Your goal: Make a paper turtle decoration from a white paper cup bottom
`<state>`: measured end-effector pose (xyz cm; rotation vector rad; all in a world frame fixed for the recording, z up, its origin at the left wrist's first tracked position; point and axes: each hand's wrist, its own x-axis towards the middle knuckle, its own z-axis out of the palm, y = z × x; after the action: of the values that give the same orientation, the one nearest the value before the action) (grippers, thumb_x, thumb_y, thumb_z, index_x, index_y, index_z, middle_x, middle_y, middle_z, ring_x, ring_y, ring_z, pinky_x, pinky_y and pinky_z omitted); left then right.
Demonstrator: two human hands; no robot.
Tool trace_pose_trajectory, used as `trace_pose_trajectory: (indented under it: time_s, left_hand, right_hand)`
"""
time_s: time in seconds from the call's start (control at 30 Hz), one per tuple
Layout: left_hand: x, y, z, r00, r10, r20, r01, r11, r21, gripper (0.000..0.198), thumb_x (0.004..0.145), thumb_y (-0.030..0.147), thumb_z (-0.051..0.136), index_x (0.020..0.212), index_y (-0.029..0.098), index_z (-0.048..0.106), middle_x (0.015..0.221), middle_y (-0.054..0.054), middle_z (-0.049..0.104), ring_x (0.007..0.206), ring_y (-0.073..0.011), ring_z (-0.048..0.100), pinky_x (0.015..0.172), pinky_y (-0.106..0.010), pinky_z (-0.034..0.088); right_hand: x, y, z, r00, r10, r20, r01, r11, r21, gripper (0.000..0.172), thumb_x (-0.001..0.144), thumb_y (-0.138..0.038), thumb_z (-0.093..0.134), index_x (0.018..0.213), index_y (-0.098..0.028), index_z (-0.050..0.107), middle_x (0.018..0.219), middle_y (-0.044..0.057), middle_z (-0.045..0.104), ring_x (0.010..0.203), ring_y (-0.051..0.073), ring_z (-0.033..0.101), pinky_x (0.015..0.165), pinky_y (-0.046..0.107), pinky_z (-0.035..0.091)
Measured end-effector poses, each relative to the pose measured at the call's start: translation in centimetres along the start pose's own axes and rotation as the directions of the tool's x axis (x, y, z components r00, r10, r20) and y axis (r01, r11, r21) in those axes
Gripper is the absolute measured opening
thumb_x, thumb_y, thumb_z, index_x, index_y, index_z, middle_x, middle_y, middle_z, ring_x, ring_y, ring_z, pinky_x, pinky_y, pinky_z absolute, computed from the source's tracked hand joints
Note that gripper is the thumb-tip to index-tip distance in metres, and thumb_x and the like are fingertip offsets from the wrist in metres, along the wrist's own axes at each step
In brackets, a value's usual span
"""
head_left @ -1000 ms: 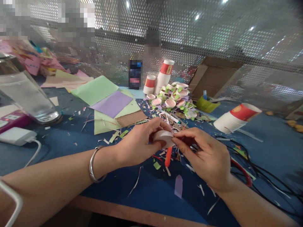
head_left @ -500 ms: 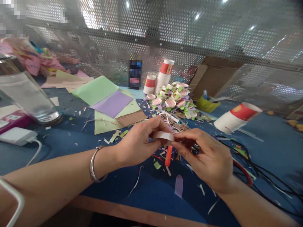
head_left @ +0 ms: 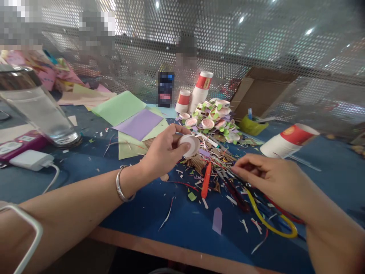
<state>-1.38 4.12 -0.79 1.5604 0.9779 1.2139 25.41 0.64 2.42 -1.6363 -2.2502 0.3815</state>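
My left hand (head_left: 162, 152) is closed round a small white round cup bottom (head_left: 189, 145), held over the blue table (head_left: 176, 224) just in front of a pile of similar decorated paper discs (head_left: 212, 120). My right hand (head_left: 268, 177) hovers low to the right of it, fingers curled together over paper scraps and the yellow-handled scissors (head_left: 268, 224); what they pinch, if anything, I cannot make out. An orange pen-like stick (head_left: 205, 185) lies between the hands.
Green and purple paper sheets (head_left: 134, 118) lie at the back left, a glass jar (head_left: 34, 110) and a white charger (head_left: 31, 160) at the far left. Red-and-white paper cups (head_left: 288, 140) lie at right, stacked ones (head_left: 199, 91) stand behind. Black cables run at right.
The hands have parted: the left carried the white round piece up and away, the right dropped down to the right toward the scissors. The view shifted slightly.
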Motion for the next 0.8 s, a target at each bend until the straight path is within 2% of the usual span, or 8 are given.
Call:
trace_pose_trajectory:
  time_s: [0.1,0.17,0.3,0.43,0.53,0.63,0.8]
  left_hand:
    - [-0.2,0.2,0.3,0.998,-0.058,-0.023,0.056,0.996,-0.067,0.025,0.087,0.016,0.063,0.109,0.015,0.052,0.088,-0.005,0.071,0.076,-0.0129,0.065,0.068,-0.026,0.048]
    - [-0.3,0.4,0.5,0.992,-0.124,-0.018,0.119,0.976,-0.180,0.021,0.087,0.016,0.063,0.106,0.015,0.053,0.091,-0.006,0.070,0.080,-0.0144,0.067,0.070,-0.027,0.051]
    - [-0.4,0.9,1.0,0.963,-0.267,0.023,0.253,0.877,-0.408,0.018,0.087,0.016,0.062,0.102,0.015,0.053,0.096,-0.008,0.069,0.081,-0.0168,0.069,0.068,-0.030,0.057]
    - [-0.4,1.2,1.1,0.959,-0.281,0.048,0.271,0.846,-0.459,0.023,0.083,0.009,0.065,0.104,0.013,0.056,0.093,-0.007,0.070,0.079,-0.0156,0.070,0.066,-0.026,0.056]
    - [-0.4,1.3,1.0,0.961,-0.272,0.055,0.268,0.852,-0.449,0.027,0.081,0.007,0.067,0.106,0.013,0.058,0.092,-0.007,0.070,0.079,-0.0154,0.070,0.064,-0.025,0.054]
    - [-0.5,1.3,1.1,0.951,-0.300,0.076,0.301,0.844,-0.443,0.026,0.081,0.008,0.067,0.104,0.013,0.057,0.092,-0.007,0.070,0.078,-0.0155,0.070,0.063,-0.025,0.055]
    - [-0.8,1.6,1.1,0.935,-0.327,0.135,0.353,0.849,-0.393,0.028,0.080,0.013,0.071,0.101,0.015,0.053,0.088,-0.004,0.070,0.073,-0.0132,0.069,0.060,-0.023,0.052]
  right_hand:
    - [-0.3,0.0,0.4,0.963,0.087,0.256,-0.042,0.984,-0.176,0.032,0.094,-0.051,0.053,0.079,-0.025,0.065,0.065,0.000,0.071,0.059,0.018,0.064,0.055,0.031,0.041]
    - [-0.3,-0.4,1.0,0.940,0.111,0.322,-0.022,0.963,-0.270,0.030,0.094,-0.046,0.052,0.078,-0.024,0.063,0.067,0.002,0.072,0.062,0.020,0.064,0.057,0.032,0.039]
    - [-0.4,-1.0,1.6,0.940,0.101,0.325,0.025,0.933,-0.360,0.023,0.090,-0.035,0.052,0.070,-0.023,0.057,0.068,0.003,0.070,0.059,0.019,0.060,0.056,0.033,0.035]
    - [-0.6,-0.3,1.2,0.951,0.088,0.296,0.025,0.934,-0.358,0.018,0.083,-0.030,0.056,0.066,-0.024,0.053,0.062,0.001,0.064,0.055,0.018,0.056,0.053,0.032,0.032]
    - [-0.8,0.3,0.6,0.958,0.074,0.278,0.003,0.963,-0.268,0.023,0.085,-0.033,0.053,0.064,-0.024,0.051,0.059,0.001,0.062,0.052,0.017,0.054,0.052,0.031,0.032]
    - [-0.8,0.4,0.1,0.965,0.015,0.264,0.005,0.997,-0.073,0.025,0.087,-0.035,0.052,0.065,-0.023,0.052,0.055,0.000,0.058,0.049,0.015,0.053,0.049,0.028,0.034]
    - [-0.8,-0.1,-0.1,0.996,-0.008,0.087,-0.011,0.976,0.219,0.027,0.091,-0.038,0.053,0.069,-0.023,0.053,0.054,-0.003,0.051,0.046,0.011,0.047,0.044,0.025,0.035]
